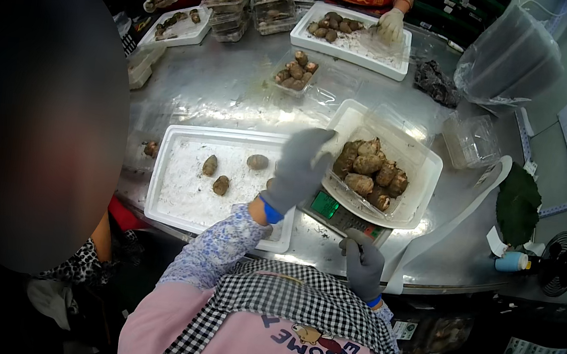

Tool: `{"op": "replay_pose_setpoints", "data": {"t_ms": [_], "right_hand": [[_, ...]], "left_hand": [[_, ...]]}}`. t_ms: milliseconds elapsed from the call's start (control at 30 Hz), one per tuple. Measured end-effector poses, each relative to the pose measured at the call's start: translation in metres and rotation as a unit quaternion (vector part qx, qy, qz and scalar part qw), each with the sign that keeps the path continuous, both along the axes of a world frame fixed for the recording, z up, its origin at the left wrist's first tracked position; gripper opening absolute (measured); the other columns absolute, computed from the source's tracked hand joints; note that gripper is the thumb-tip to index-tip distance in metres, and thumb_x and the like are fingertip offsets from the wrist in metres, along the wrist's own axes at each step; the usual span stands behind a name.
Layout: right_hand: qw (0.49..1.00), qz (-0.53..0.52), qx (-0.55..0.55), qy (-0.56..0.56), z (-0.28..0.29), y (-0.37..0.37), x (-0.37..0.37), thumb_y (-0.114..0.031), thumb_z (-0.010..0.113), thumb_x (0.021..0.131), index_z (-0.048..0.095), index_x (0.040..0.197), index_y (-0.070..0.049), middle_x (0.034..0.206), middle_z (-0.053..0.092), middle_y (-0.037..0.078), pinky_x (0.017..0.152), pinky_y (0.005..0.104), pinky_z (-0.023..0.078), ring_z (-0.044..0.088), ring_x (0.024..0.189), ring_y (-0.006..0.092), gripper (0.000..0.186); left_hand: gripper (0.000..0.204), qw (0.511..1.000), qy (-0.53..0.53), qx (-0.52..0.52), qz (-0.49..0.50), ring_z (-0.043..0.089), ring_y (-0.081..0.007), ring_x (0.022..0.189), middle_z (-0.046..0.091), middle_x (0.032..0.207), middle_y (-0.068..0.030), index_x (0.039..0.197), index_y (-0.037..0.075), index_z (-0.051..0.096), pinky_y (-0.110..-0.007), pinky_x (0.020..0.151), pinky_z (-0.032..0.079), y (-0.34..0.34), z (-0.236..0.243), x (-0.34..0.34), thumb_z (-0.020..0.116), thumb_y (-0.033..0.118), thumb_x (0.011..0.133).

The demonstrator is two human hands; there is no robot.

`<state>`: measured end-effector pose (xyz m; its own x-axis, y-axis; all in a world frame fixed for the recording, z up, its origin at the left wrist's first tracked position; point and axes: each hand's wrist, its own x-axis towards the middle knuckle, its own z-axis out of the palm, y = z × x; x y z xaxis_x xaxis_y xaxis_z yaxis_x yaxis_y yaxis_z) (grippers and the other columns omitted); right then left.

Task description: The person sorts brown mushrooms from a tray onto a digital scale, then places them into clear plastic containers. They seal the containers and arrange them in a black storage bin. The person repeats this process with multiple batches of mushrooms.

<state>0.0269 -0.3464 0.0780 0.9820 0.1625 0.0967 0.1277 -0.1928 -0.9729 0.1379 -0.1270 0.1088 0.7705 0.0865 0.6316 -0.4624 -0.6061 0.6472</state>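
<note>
Head view: tubers (369,164) just right of spread left fingers (316,139); right fingers (359,240) nearer, grip unclear.

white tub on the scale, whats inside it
A clear plastic box holding a heap of brown tubers; the heap covers the box's bottom, so that cannot be seen.

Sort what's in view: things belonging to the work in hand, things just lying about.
Apparently in use:
- white tray with loose tubers
- scale with green display
- white tub holding heaped tubers

Seemingly lying about:
- crumpled dark bag
- black fan
</note>
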Motion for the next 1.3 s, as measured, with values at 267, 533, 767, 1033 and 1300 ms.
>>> {"op": "replay_pose_setpoints", "data": {"t_ms": [267,533,767,1033,1300], "right_hand": [[0.961,0.176,-0.158,-0.14,-0.006,0.009,0.002,-0.013,0.065,0.088,0.07,0.09,-0.004,0.088,0.071,0.009,0.067,0.0371,0.053,0.068,0.077,0.0271,0.01],[0.936,0.213,-0.235,-0.151,-0.012,0.026,-0.004,-0.014,0.064,0.088,0.069,0.101,-0.009,0.086,0.069,0.011,0.066,0.0397,0.053,0.067,0.082,0.0311,0.015],[0.967,0.117,-0.159,-0.162,-0.011,-0.016,-0.009,-0.013,0.062,0.092,0.067,0.099,-0.004,0.086,0.069,0.011,0.068,0.0361,0.052,0.067,0.076,0.0268,0.013],[0.961,-0.262,0.08,-0.04,0.036,-0.082,0.064,-0.026,0.043,0.106,0.06,0.121,0.0,0.092,0.063,0.008,0.062,0.025,0.046,0.055,0.069,0.0105,0.035],[0.961,-0.182,0.137,0.155,0.001,-0.104,0.173,-0.05,0.046,0.1,0.039,0.148,-0.007,0.121,0.061,0.019,0.065,0.0317,0.053,0.062,0.086,0.0203,0.065]], "left_hand": [[0.03,0.945,0.209,0.03,0.251,0.064,-0.0293,0.1,0.067,0.112,-0.0135,0.12,0.003,0.064,-0.036,0.088,0.051,0.117,-0.076,-0.107,0.063,0.015,0.093],[0.027,0.926,0.255,-0.167,0.224,0.064,-0.0262,0.097,0.068,0.106,-0.0136,0.118,0.003,0.066,-0.036,0.084,0.051,0.129,-0.098,-0.143,0.062,0.009,0.092],[0.038,0.965,0.112,0.018,0.238,0.06,-0.0288,0.105,0.061,0.12,-0.0138,0.125,0.005,0.06,-0.038,0.09,0.05,0.109,-0.093,-0.123,0.064,0.004,0.088],[0.036,0.982,0.135,-0.051,0.12,0.059,-0.0319,0.113,0.064,0.118,-0.0145,0.125,0.004,0.061,-0.042,0.098,0.047,0.075,-0.061,-0.082,0.061,0.011,0.09],[0.044,0.982,0.155,-0.103,0.013,0.056,-0.0309,0.122,0.06,0.129,-0.0165,0.135,0.006,0.056,-0.039,0.105,0.044,0.022,-0.025,-0.031,0.061,0.02,0.093]]}}
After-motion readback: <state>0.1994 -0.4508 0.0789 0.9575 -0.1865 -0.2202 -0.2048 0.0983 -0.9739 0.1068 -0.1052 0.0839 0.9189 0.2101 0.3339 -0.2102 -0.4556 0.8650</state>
